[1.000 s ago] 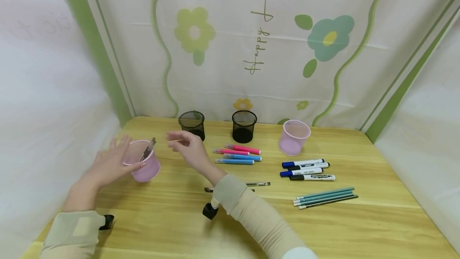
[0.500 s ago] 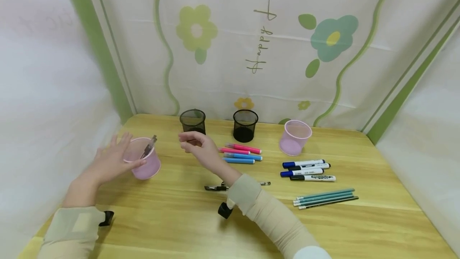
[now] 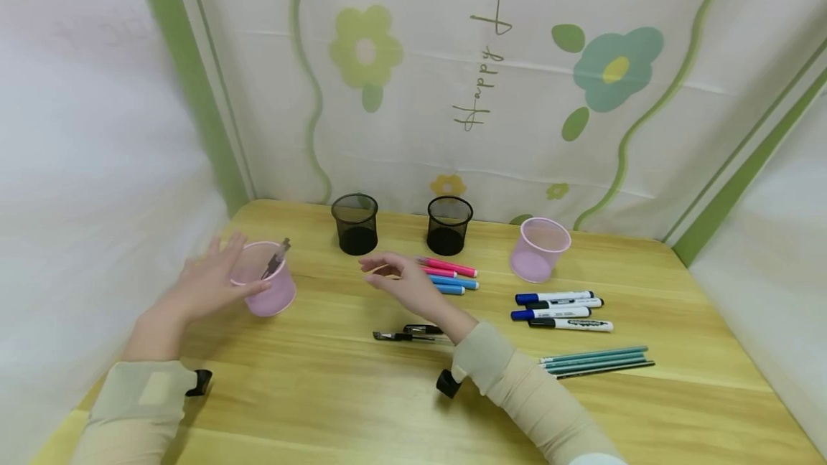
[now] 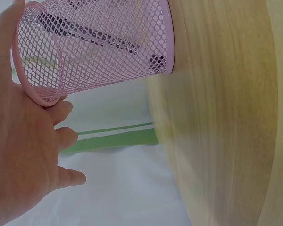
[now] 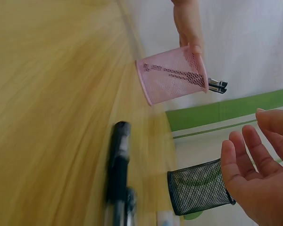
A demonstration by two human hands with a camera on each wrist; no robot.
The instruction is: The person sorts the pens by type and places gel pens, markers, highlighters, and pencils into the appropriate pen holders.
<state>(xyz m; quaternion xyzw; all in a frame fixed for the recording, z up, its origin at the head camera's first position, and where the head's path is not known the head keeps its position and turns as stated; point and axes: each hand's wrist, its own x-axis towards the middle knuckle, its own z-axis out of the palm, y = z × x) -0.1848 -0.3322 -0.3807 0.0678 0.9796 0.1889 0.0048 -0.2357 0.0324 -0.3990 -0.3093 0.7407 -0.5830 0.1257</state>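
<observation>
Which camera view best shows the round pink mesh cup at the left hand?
Right wrist view: the round pink mesh cup shows from base to rim, with dark pens inside. The left wrist view crops it at the top; the head view shows it partly behind the left hand.

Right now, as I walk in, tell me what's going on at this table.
A person's left hand rests against the rim of a pink round mesh cup holding slim black pens. The right hand, holding nothing, hovers over the wood-grain table by the slim pink and blue markers. Two more pens lie on the table, outside the cup.
</observation>
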